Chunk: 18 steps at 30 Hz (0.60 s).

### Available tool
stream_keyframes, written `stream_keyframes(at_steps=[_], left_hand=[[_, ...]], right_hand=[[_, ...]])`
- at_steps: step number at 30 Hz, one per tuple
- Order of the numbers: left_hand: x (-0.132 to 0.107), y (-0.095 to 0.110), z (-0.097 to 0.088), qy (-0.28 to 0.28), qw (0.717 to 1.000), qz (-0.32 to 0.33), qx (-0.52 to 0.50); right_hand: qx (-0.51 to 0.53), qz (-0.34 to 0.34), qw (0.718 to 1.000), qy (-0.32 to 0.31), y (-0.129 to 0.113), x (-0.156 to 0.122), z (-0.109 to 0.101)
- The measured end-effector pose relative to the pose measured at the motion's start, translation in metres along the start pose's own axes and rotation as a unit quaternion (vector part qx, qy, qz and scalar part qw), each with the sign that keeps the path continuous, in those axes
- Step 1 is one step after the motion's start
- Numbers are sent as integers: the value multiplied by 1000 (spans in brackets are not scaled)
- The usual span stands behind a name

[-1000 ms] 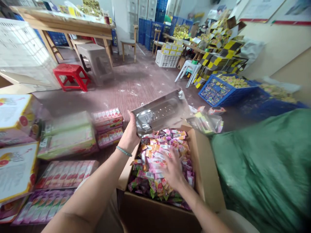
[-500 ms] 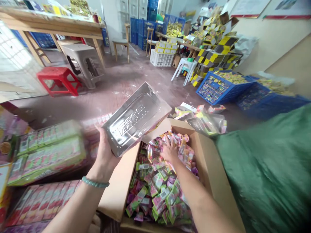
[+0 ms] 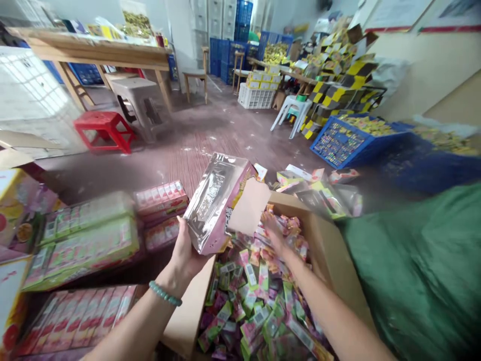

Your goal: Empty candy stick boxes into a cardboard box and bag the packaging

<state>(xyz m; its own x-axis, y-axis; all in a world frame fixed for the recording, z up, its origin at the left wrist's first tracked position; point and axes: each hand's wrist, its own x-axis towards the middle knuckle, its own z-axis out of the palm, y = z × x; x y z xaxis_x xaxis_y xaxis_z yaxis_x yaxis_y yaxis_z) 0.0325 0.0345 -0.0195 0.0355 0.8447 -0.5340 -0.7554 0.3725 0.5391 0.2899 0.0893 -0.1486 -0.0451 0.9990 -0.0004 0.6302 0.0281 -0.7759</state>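
L hand (image 3: 187, 256) clamped on near end of clear-front box (image 3: 221, 205), tilted over left edge of carton (image 3: 334, 250). Prob. light, thin-walled, slick; best held by side edges (window (image 3: 210, 198) might dent, I'd guess). R hand (image 3: 273, 233) at packets (image 3: 250, 273) inside; fingers blurred, can't tell if apart.

One view serves, worn on the person's head and facing forward and down. The left hand (image 3: 187, 258), right hand (image 3: 273, 233) and open carton (image 3: 332, 245) sit near the lens, low and central; beyond the floor (image 3: 203, 135), the wooden table (image 3: 101, 51) stands far off, upper left.
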Motion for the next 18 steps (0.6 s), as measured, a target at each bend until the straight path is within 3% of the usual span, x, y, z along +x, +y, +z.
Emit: stream_keyframes(at_steps=[1,3,5,8,10,12,16,18], left_hand=[[0,-3,0,-8,1000,-7,15],[-1,-8,1,-23,997,-35,63],[-3,-11,3,-38,990,-70,112],[-9,-8,4,-50,982,-73,166],[-12,-3,3,-44,978,-46,198],[-14,3,2,-33,974,-39,220],[-13,9,-1,-35,974,-88,203],[-12,8,-3,-54,976,-98,184]], right_hand=[[82,-16,996,15,-12,-11,2],[273,-2,961,53,-36,-32,9],[412,67,903,102,-59,-44,17],[507,183,829,145,-86,-39,12],[551,218,788,166,-99,-24,-11],[564,222,767,209,-108,-7,-49],[550,195,760,288,-108,18,-136],[529,178,768,313,-92,27,-155]])
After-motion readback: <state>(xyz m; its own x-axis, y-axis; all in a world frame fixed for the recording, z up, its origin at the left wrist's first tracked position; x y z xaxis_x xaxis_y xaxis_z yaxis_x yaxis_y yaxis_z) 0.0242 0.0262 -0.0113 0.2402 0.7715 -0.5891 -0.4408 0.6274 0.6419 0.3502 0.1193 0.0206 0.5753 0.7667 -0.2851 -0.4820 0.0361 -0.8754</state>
